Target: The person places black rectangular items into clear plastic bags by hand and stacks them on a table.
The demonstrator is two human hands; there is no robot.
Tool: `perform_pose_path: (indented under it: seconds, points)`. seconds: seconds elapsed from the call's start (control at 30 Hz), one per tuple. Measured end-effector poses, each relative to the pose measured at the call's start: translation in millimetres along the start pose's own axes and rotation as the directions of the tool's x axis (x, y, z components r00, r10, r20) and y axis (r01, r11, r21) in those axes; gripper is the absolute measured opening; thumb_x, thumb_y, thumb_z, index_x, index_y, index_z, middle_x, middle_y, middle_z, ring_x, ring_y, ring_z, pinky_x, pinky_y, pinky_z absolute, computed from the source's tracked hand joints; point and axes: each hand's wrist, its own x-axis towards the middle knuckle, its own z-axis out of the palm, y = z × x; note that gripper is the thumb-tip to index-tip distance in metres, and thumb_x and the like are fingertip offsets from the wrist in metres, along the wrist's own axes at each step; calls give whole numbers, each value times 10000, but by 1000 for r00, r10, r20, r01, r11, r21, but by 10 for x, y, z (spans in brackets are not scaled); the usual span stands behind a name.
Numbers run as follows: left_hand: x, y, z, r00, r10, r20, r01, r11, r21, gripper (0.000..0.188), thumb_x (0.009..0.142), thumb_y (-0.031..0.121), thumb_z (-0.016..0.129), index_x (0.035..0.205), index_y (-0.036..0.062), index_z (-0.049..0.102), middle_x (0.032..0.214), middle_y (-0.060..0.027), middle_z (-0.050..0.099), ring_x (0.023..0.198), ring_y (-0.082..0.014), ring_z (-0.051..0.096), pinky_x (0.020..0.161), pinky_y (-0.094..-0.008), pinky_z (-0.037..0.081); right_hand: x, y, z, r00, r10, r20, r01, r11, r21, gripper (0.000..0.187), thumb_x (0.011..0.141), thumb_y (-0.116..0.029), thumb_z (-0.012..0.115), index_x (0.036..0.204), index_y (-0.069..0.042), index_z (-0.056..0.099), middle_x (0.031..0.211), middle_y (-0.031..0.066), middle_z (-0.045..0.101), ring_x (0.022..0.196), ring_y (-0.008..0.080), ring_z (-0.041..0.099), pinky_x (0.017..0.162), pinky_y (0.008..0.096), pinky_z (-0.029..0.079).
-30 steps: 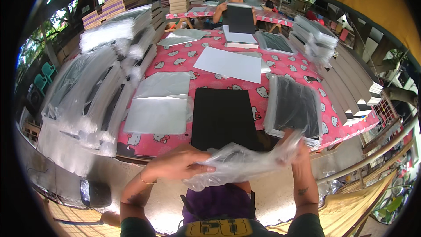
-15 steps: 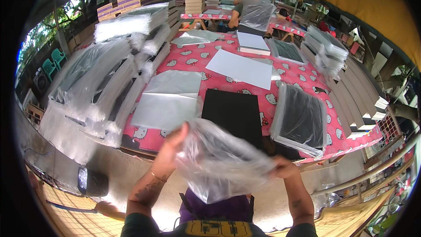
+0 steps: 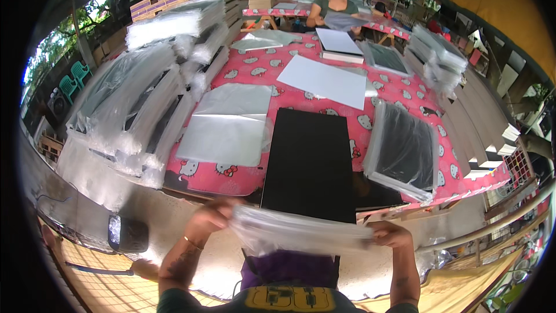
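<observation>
A clear plastic bag (image 3: 298, 233) is stretched sideways between my two hands, blurred by motion. My left hand (image 3: 213, 218) pinches its left end, while my right hand (image 3: 392, 235) grips the right end. Just beyond the bag lies a black rectangular board (image 3: 308, 159), its near edge at or behind the plastic; I cannot tell whether it is inside the opening. Left of the board are flat translucent plastic sheets (image 3: 225, 130). To its right sits a black board wrapped in clear plastic (image 3: 402, 149).
A pink patterned cloth (image 3: 243, 182) covers the table. Plastic-wrapped stacks (image 3: 124, 95) rise along the left side; thick boards (image 3: 474, 113) are piled at the right edge. A white sheet (image 3: 321, 80) lies farther back. Across the table, another person (image 3: 336, 7) handles plastic.
The bag has gone from loose and bunched to stretched flat between my hands, with my right hand farther right. The person opposite has lowered the plastic.
</observation>
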Motion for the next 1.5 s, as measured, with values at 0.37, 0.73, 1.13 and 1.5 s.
perform_pose_path:
  seconds: [0.37, 0.73, 1.13, 1.5]
  points:
    - [60, -1048, 590, 370, 126, -920, 276, 931, 239, 235, 909, 64, 497, 1129, -5, 541, 706, -23, 566, 510, -51, 467, 437, -206, 364, 669, 832, 791, 257, -427, -867, -127, 875, -468, 507, 872, 47, 399, 1374, -18, 424, 910, 82, 604, 701, 104, 566, 552, 245, 498]
    - [-23, -1096, 732, 393, 124, -911, 394, 873, 288, 388, 877, -5, 436, 1249, -33, 539, 834, -98, 644, 570, -72, 522, 488, -218, 433, 681, 808, 887, 215, -395, -893, -64, 907, -416, 455, 865, 101, 347, 1285, 31, 509, 1137, 172, 592, 874, 186, 640, 710, 303, 587]
    - [-136, -213, 596, 667, 267, -695, -403, 914, -36, 324, 869, 101, 555, 1182, 22, 521, 1014, -135, 624, 843, -218, 633, 739, -347, 522, 313, -355, 992, 587, -497, -639, 634, 773, -20, 455, 808, -33, 568, 1246, -56, 444, 1077, 146, 587, 940, 240, 619, 802, 387, 521]
    - [1608, 865, -669, 691, 380, -615, -671, 653, -352, 229, 923, 117, 539, 1125, 23, 588, 1102, -103, 652, 1023, -204, 624, 902, -356, 491, 1722, -1890, -273, 627, -466, -624, 726, 640, 251, 262, 928, -191, 565, 1168, -85, 570, 1096, 49, 646, 1038, 193, 598, 972, 391, 436]
